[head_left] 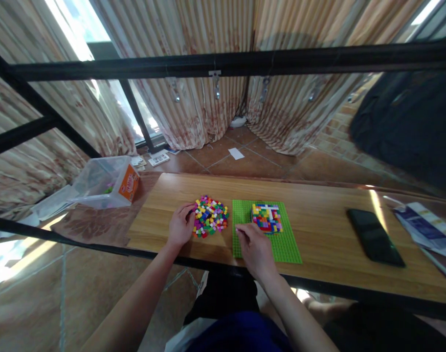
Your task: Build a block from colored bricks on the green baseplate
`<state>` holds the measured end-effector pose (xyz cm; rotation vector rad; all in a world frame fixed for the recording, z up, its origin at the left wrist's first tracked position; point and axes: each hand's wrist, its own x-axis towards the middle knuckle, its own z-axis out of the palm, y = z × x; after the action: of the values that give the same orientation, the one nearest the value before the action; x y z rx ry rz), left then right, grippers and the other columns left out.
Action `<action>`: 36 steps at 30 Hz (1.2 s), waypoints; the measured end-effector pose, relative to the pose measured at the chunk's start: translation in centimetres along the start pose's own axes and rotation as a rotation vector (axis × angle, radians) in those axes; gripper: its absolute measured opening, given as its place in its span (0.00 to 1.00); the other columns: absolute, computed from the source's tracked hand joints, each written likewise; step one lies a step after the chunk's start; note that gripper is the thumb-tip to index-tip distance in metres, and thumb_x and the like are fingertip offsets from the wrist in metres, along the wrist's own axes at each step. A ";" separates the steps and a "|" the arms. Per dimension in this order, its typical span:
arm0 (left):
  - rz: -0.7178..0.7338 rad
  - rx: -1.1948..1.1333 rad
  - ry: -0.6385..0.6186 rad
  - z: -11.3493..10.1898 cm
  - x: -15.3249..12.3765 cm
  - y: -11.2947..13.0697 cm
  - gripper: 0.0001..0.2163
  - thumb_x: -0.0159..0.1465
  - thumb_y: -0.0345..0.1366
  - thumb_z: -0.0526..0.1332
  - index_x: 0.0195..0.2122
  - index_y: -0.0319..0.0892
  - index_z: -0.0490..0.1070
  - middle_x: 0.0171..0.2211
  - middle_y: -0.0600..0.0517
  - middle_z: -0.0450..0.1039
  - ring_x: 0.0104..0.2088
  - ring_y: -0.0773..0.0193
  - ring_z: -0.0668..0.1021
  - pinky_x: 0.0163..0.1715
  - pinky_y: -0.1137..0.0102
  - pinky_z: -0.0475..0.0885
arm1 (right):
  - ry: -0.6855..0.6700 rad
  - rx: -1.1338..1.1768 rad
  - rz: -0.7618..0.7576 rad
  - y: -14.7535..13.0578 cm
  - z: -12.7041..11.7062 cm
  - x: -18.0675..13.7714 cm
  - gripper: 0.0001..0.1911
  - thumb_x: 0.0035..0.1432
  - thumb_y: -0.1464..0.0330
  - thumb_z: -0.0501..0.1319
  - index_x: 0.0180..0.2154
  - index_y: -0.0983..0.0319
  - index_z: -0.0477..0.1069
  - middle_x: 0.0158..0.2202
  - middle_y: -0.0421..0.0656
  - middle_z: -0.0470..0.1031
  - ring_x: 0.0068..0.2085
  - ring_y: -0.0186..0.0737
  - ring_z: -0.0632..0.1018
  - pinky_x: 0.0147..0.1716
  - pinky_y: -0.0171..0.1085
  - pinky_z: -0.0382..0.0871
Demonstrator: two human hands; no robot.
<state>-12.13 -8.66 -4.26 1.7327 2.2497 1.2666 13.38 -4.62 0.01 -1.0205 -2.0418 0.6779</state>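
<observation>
A loose pile of small multicoloured toy bricks (pixel 210 217) lies on the wooden table. At the pile's left edge rests my left hand (pixel 181 226), its fingers curled together; what is between them, if anything, is too small to make out. To the right of the pile lies a green studded baseplate (pixel 287 249). A low block built of coloured bricks (pixel 267 218) sits on its upper middle part. Over the baseplate's left half, just beside the block, my right hand (pixel 257 248) is closed in a pinch. Its fingertips hide or barely show whatever they hold.
A black phone (pixel 375 237) lies on the table (pixel 318 220) at the right, near papers (pixel 428 230). A clear plastic bin (pixel 101 183) with an orange label stands beyond the table's left end. A black metal bar (pixel 245 61) crosses in front of the curtains.
</observation>
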 end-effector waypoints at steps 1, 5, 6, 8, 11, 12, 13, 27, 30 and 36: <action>0.001 -0.002 -0.003 0.0 0.0 0.0 0.11 0.66 0.36 0.55 0.44 0.43 0.75 0.48 0.45 0.76 0.51 0.56 0.77 0.56 0.57 0.72 | 0.041 0.017 0.012 0.5 -0.9 -0.1 0.12 0.66 0.68 0.54 0.40 0.60 0.77 0.36 0.45 0.78 0.36 0.39 0.78 0.38 0.36 0.71; -0.006 -0.002 -0.005 0.0 0.1 0.0 0.12 0.66 0.37 0.54 0.45 0.43 0.75 0.48 0.45 0.76 0.51 0.56 0.77 0.56 0.56 0.71 | 0.194 0.001 0.108 3.5 -4.5 0.0 0.11 0.64 0.64 0.58 0.39 0.60 0.78 0.37 0.46 0.79 0.37 0.40 0.79 0.38 0.38 0.72; -0.008 0.001 -0.006 -0.1 0.1 0.0 0.12 0.66 0.37 0.54 0.45 0.43 0.75 0.49 0.45 0.76 0.51 0.55 0.77 0.56 0.56 0.71 | 0.218 -0.014 0.140 4.4 -5.2 0.0 0.11 0.63 0.63 0.59 0.39 0.60 0.78 0.37 0.46 0.80 0.37 0.41 0.79 0.37 0.38 0.72; -0.014 0.009 -0.010 -0.1 0.1 0.0 0.13 0.66 0.37 0.54 0.45 0.42 0.75 0.49 0.44 0.76 0.51 0.55 0.77 0.57 0.56 0.71 | 0.245 -0.029 0.193 5.9 -6.2 0.3 0.13 0.63 0.62 0.59 0.39 0.61 0.79 0.38 0.46 0.80 0.35 0.41 0.78 0.35 0.38 0.71; -0.025 0.020 -0.017 -0.2 0.2 0.0 0.13 0.66 0.38 0.54 0.45 0.42 0.75 0.49 0.44 0.76 0.51 0.54 0.76 0.57 0.55 0.70 | 0.255 -0.002 0.238 7.4 -6.6 0.8 0.14 0.61 0.60 0.60 0.39 0.60 0.80 0.38 0.46 0.79 0.36 0.41 0.77 0.34 0.38 0.71; -0.026 0.022 -0.017 -0.2 0.2 0.0 0.13 0.66 0.38 0.54 0.45 0.42 0.75 0.49 0.44 0.76 0.51 0.54 0.76 0.57 0.55 0.70 | 0.257 0.016 0.250 7.8 -6.5 1.0 0.14 0.61 0.59 0.60 0.39 0.60 0.81 0.38 0.47 0.78 0.36 0.41 0.77 0.35 0.39 0.71; -0.025 0.022 -0.016 -0.3 0.2 0.0 0.13 0.66 0.39 0.54 0.45 0.42 0.75 0.49 0.44 0.76 0.51 0.54 0.77 0.57 0.55 0.70 | 0.258 0.036 0.262 8.0 -6.3 1.2 0.15 0.60 0.58 0.61 0.38 0.59 0.81 0.39 0.47 0.78 0.37 0.41 0.77 0.35 0.39 0.71; -0.009 0.004 -0.014 -0.2 0.2 -0.2 0.12 0.66 0.39 0.54 0.45 0.44 0.75 0.49 0.45 0.76 0.50 0.54 0.77 0.56 0.56 0.71 | 0.331 0.511 0.483 10.0 -4.6 2.7 0.15 0.40 0.57 0.72 0.31 0.58 0.82 0.39 0.47 0.81 0.45 0.47 0.78 0.47 0.47 0.72; -0.008 0.004 -0.016 -0.2 0.3 -0.1 0.12 0.66 0.39 0.54 0.45 0.44 0.75 0.49 0.45 0.76 0.50 0.54 0.77 0.56 0.56 0.71 | 0.338 0.595 0.564 9.7 -4.6 3.0 0.15 0.37 0.59 0.73 0.29 0.59 0.82 0.37 0.46 0.82 0.41 0.45 0.79 0.44 0.46 0.73; -0.006 0.010 -0.015 -0.2 0.2 -0.1 0.13 0.66 0.39 0.54 0.45 0.43 0.75 0.49 0.45 0.76 0.51 0.55 0.77 0.56 0.56 0.71 | 0.335 0.734 0.657 8.9 -4.6 3.5 0.17 0.32 0.64 0.74 0.31 0.60 0.81 0.28 0.41 0.80 0.30 0.38 0.77 0.34 0.40 0.72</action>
<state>-12.42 -8.61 -4.08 1.7322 2.2552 1.2383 19.55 3.67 -2.29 -1.2242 -0.9987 1.3542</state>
